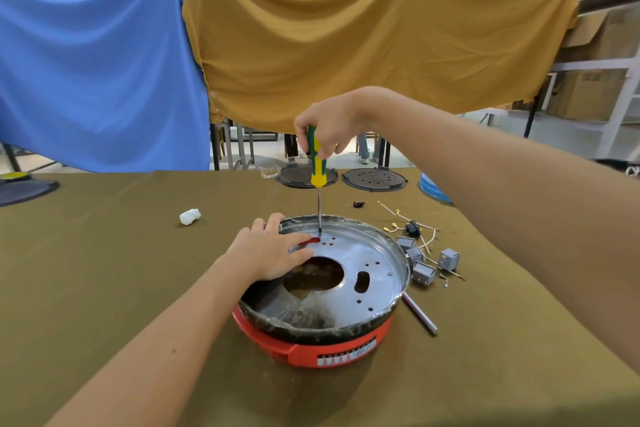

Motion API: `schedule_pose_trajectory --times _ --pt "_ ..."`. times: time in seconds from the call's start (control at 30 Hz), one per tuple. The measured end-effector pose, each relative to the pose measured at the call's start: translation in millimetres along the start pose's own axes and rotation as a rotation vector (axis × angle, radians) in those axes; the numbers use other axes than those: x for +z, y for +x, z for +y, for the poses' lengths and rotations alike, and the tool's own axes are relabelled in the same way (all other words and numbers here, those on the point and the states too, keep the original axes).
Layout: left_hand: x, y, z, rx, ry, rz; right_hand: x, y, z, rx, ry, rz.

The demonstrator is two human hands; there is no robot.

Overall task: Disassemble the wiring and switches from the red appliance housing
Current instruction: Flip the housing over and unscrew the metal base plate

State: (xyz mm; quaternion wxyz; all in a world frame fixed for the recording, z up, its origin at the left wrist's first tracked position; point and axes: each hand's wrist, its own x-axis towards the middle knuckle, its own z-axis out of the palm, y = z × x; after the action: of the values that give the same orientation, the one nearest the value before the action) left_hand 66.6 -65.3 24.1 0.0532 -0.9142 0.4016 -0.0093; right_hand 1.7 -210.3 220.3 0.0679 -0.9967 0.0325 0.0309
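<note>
Fingers of the right hand (329,128) grip a green-and-yellow screwdriver (317,163) upright, its tip seemingly in a hole of the round red appliance housing (311,347) on the olive table (104,270); the left hand (270,253) lies flat on its silver plate (374,253). Grey switches (422,272) lie beside it.

**Colours on my bench**

I see a red appliance housing (311,347) with a silver metal plate (367,253), a green-and-yellow striped screwdriver handle (317,163), grey switches (424,272), an olive-brown tablecloth (104,270), and blue (97,80) and mustard (363,45) hanging cloths behind.
</note>
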Motion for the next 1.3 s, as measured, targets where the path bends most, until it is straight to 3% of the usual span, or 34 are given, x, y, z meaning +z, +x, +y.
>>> schedule_pose_trajectory --times 0.13,0.27,0.33,0.5,0.57,0.7,0.8,0.9,1.07,1.17,1.3 --pt "1 0 0 0.002 0.000 0.005 5 0 -9 0.068 -0.031 0.002" --pt "1 1 0 -0.004 -0.002 -0.013 13 -3 -6 0.296 -0.482 0.133" --pt "1 1 0 0.000 0.002 -0.011 15 0 1 0.286 -0.547 0.190" --pt "1 1 0 0.000 0.000 -0.013 2 -5 17 0.066 -0.133 0.034" --pt "0 1 0 0.000 0.001 -0.011 1 -6 17 -0.008 -0.063 0.045" --pt "0 0 1 -0.001 0.000 -0.014 7 -8 11 0.080 -0.090 0.040" --pt "0 0 0 -0.001 0.003 -0.014 12 -12 12 0.277 -0.399 0.099" --pt "-1 0 0 0.001 0.003 -0.011 16 -9 17 0.281 -0.547 0.181" --pt "0 0 0 0.002 0.003 -0.004 4 -12 23 0.101 -0.191 0.045" --pt "0 -1 1 -0.008 0.005 -0.007 2 -12 18 -0.030 0.019 0.051" --pt "-3 -2 1 -0.002 -0.004 -0.005 7 -10 8 0.069 0.000 0.033"
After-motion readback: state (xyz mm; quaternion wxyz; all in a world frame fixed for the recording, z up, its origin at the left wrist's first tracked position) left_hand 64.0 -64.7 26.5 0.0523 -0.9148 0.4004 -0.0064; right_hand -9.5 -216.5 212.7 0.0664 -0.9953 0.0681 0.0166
